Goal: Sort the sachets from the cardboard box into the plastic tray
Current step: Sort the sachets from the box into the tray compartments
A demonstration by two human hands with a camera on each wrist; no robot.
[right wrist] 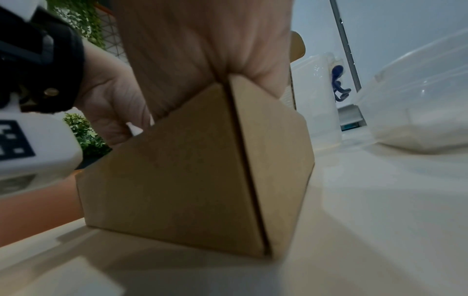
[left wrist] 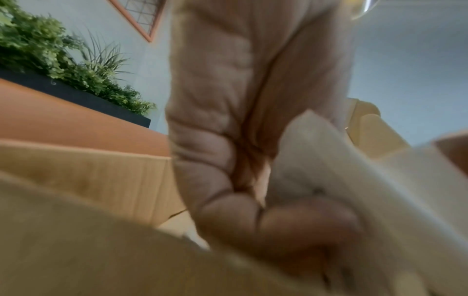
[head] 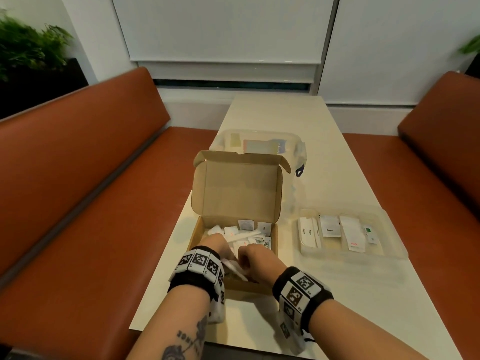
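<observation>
The open cardboard box (head: 193, 236) sits mid-table with its lid (head: 239, 190) standing up, and a jumble of white sachets (head: 241, 233) inside. Both hands reach into its near end. My left hand (head: 215, 242) has its fingers curled, and in the left wrist view its thumb (left wrist: 303, 222) pinches a white sachet (left wrist: 341, 170). My right hand (head: 255, 258) is knuckles-up beside it, its fingertips hidden behind the box wall (right wrist: 190, 170). To the right lies the plastic tray (head: 389, 253), holding sugar sticks (head: 307, 232), a pepper sachet (head: 329, 227) and other white sachets (head: 353, 235) in rows.
A clear lidded container (head: 259, 144) stands just behind the box lid. The cream table (head: 285, 115) is narrow, with orange benches (head: 91, 178) on both sides. Potted plants (head: 28, 48) stand behind the left bench.
</observation>
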